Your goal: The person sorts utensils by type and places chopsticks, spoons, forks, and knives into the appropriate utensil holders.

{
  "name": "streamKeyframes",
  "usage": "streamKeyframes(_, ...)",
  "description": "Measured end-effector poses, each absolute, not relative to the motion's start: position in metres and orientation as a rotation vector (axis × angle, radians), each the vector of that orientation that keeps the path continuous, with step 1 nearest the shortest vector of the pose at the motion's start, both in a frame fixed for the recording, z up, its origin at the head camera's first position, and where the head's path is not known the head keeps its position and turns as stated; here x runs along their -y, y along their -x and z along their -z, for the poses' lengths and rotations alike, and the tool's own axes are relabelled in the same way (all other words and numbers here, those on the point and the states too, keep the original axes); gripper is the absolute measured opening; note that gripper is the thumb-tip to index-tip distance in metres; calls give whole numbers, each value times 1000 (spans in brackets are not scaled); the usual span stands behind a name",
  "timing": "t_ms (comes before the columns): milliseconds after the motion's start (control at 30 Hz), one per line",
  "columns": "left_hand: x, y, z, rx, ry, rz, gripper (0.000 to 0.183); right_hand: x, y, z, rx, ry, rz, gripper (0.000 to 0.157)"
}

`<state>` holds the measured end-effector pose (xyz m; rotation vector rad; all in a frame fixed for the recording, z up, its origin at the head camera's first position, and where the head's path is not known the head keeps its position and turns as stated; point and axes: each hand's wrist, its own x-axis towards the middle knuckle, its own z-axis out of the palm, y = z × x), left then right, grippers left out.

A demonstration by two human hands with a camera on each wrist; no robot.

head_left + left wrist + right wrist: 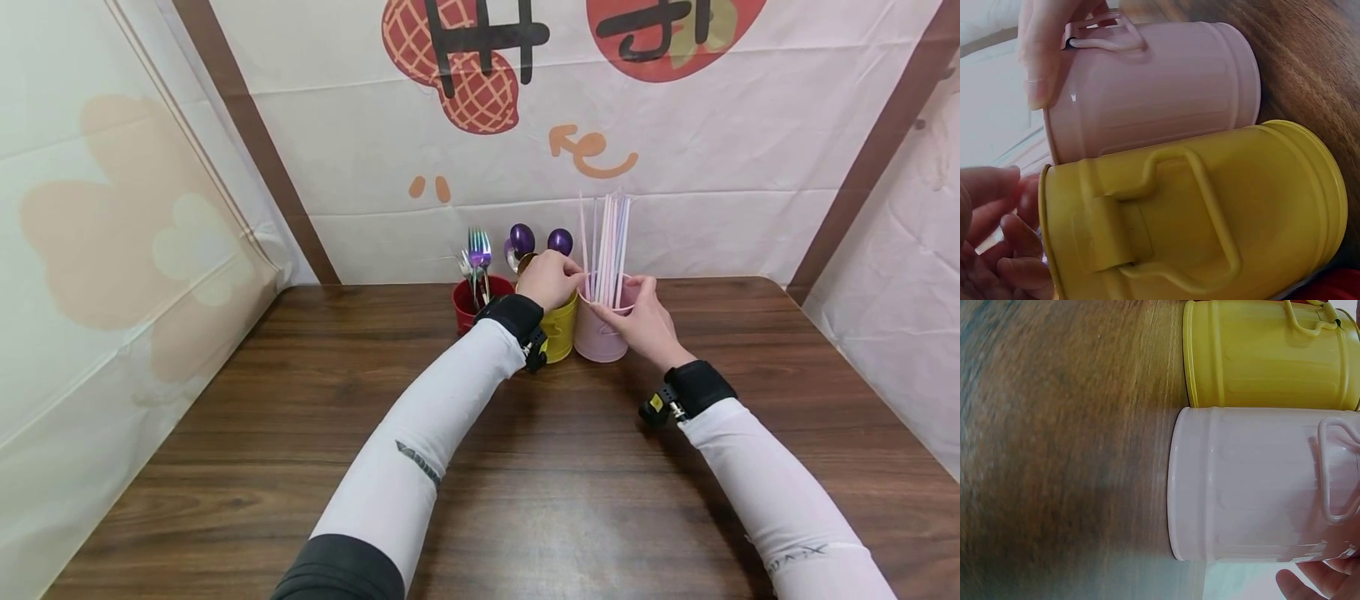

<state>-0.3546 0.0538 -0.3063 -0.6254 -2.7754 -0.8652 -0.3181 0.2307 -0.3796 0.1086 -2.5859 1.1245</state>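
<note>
A pink bucket (pixel 600 337) with pale straws (pixel 611 250) stands upright at the back of the table. My right hand (pixel 648 325) grips its rim, thumb on the near side and fingers at the right. Beside it stands a yellow bucket (pixel 558 333) with purple-bowled spoons (pixel 522 239). My left hand (pixel 549 279) is over the yellow bucket's mouth, its fingertips close to the pink rim. In the left wrist view its bent fingers (pixel 1019 234) show at the yellow rim; I cannot tell whether they hold anything. The two buckets stand side by side in the right wrist view.
A red bucket (pixel 465 308) with forks (pixel 478 250) stands left of the yellow one. Behind the row hangs a printed white cloth (pixel 360 167), and cloth walls flank the brown wooden table (pixel 555 500).
</note>
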Motion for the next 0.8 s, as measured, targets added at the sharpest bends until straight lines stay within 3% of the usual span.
streamKeyframes(500,-11,337,298,2764,757,813,22,-227,321,380,2602,-100,-1136,81)
streamKeyframes(800,38,316,300,2690,906,427,21,-247,312,374,2634,-208,-1141,88)
